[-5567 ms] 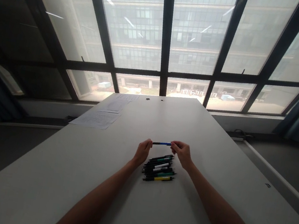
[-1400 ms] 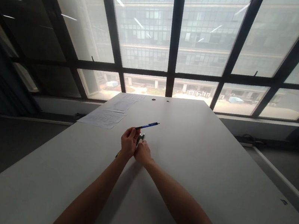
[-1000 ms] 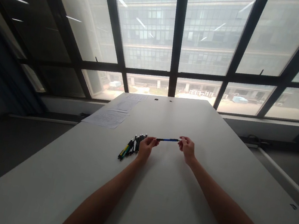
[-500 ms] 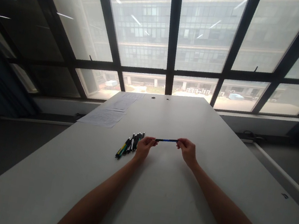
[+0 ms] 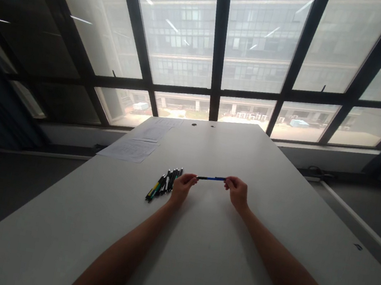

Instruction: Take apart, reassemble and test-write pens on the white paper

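Note:
A slim dark pen with a blue section point(image 5: 211, 178) is held level above the white table point(image 5: 208, 256). My left hand point(image 5: 182, 187) pinches its left end between thumb and fingers. At the other end, my right hand point(image 5: 237, 192) grips it with closed fingertips. Beside my left hand lies a group of several pens point(image 5: 164, 185), mostly black, with yellow, green and white parts showing. My left hand hides part of that group.
Printed paper sheets point(image 5: 129, 149) lie along the table's left edge. A small dark item point(image 5: 358, 247) rests near the right edge. Two round dark spots, one a hole point(image 5: 193, 124), mark the far end, before tall windows point(image 5: 257, 37).
Both hands hold the pen in almost the same place. More of its blue side shows now, as if slightly turned. The whole view has shifted a little.

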`<state>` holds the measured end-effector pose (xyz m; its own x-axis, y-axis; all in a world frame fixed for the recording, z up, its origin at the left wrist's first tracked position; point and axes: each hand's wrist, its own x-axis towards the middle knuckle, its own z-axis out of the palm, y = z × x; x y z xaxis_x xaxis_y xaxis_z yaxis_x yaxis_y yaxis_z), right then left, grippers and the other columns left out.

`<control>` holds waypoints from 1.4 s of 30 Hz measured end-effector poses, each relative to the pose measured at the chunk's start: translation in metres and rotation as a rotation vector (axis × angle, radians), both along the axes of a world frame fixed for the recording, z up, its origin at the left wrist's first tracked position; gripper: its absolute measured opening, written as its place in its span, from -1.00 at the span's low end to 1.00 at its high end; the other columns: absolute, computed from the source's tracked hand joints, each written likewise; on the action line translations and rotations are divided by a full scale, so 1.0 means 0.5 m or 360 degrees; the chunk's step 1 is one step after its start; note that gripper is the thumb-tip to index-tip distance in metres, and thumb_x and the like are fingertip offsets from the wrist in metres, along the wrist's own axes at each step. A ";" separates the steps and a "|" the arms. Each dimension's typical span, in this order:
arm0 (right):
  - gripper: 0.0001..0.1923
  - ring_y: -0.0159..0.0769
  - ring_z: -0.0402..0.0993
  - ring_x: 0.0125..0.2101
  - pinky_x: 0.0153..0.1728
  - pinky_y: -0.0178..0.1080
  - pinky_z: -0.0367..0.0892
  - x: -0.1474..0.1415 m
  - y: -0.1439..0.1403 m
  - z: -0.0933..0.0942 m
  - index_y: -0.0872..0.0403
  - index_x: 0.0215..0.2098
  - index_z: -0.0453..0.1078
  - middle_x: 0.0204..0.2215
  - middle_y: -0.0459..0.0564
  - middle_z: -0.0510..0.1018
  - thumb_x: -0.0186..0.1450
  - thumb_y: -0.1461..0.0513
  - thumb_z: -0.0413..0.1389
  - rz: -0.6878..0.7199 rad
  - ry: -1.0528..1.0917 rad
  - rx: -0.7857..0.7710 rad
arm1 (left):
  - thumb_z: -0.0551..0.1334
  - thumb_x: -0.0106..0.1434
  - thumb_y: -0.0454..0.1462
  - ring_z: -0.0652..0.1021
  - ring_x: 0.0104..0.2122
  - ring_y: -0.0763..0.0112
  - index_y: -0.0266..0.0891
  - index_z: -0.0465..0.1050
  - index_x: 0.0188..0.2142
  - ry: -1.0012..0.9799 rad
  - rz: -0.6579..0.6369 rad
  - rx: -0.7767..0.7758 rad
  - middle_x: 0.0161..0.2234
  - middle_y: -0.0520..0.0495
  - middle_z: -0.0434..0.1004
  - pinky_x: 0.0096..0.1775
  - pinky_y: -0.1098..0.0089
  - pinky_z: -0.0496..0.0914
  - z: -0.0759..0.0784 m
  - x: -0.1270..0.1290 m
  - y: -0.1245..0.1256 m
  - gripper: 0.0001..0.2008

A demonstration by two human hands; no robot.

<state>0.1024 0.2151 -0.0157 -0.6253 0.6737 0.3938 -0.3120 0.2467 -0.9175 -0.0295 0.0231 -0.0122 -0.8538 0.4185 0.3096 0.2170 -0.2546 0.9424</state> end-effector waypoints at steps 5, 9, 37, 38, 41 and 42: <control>-0.64 -0.32 0.41 -0.56 -0.49 -0.25 0.36 0.002 -0.002 0.003 0.12 -0.31 0.46 -0.51 0.00 0.57 0.19 -0.02 0.17 -0.0016 -0.0009 0.0034 | 0.43 0.05 -0.15 0.58 -0.38 0.34 -0.30 0.58 -0.27 -0.0016 -0.0002 0.0020 -0.39 -0.14 0.62 -0.25 0.32 0.46 0.006 0.005 -0.001 -0.69; -0.63 -0.31 0.41 -0.56 -0.50 -0.25 0.36 0.002 -0.001 0.002 0.12 -0.31 0.45 -0.51 0.00 0.57 0.19 -0.04 0.17 -0.0005 -0.0032 0.0040 | 0.45 0.02 -0.16 0.57 -0.40 0.33 -0.30 0.59 -0.28 -0.0052 -0.0005 0.0035 -0.40 -0.14 0.62 -0.25 0.31 0.46 0.009 0.006 0.000 -0.69; -0.64 -0.36 0.37 -0.60 -0.55 -0.30 0.33 0.000 0.002 -0.002 0.11 -0.36 0.42 -0.54 -0.02 0.54 0.26 -0.04 0.12 -0.0052 -0.0005 0.0120 | 0.41 0.07 -0.11 0.57 -0.39 0.36 -0.33 0.57 -0.26 0.0038 -0.0020 -0.0013 -0.39 -0.13 0.62 -0.25 0.33 0.46 0.007 0.003 0.000 -0.66; -0.63 -0.36 0.37 -0.60 -0.56 -0.30 0.32 0.000 0.002 -0.002 0.11 -0.36 0.42 -0.54 -0.02 0.54 0.26 -0.04 0.12 -0.0052 -0.0005 0.0123 | 0.41 0.07 -0.11 0.57 -0.39 0.36 -0.33 0.57 -0.26 0.0039 -0.0015 -0.0016 -0.40 -0.13 0.62 -0.25 0.33 0.46 0.008 0.003 -0.001 -0.66; -0.64 -0.36 0.37 -0.61 -0.56 -0.30 0.32 0.000 0.003 -0.003 0.11 -0.36 0.42 -0.55 -0.03 0.53 0.26 -0.04 0.12 -0.0054 -0.0008 0.0133 | 0.41 0.08 -0.12 0.57 -0.40 0.37 -0.33 0.57 -0.26 0.0053 -0.0009 -0.0032 -0.41 -0.12 0.61 -0.25 0.33 0.46 0.009 0.004 -0.001 -0.67; -0.64 -0.36 0.37 -0.61 -0.55 -0.30 0.33 0.000 0.004 -0.003 0.11 -0.36 0.42 -0.55 -0.03 0.53 0.26 -0.03 0.12 -0.0057 -0.0008 0.0136 | 0.41 0.08 -0.12 0.57 -0.40 0.37 -0.33 0.57 -0.27 0.0060 -0.0009 -0.0038 -0.41 -0.12 0.61 -0.26 0.34 0.46 0.010 0.004 -0.002 -0.68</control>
<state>0.1023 0.2169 -0.0173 -0.6037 0.6597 0.4476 -0.2968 0.3351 -0.8942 -0.0273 0.0223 -0.0073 -0.8391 0.4312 0.3317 0.2513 -0.2335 0.9393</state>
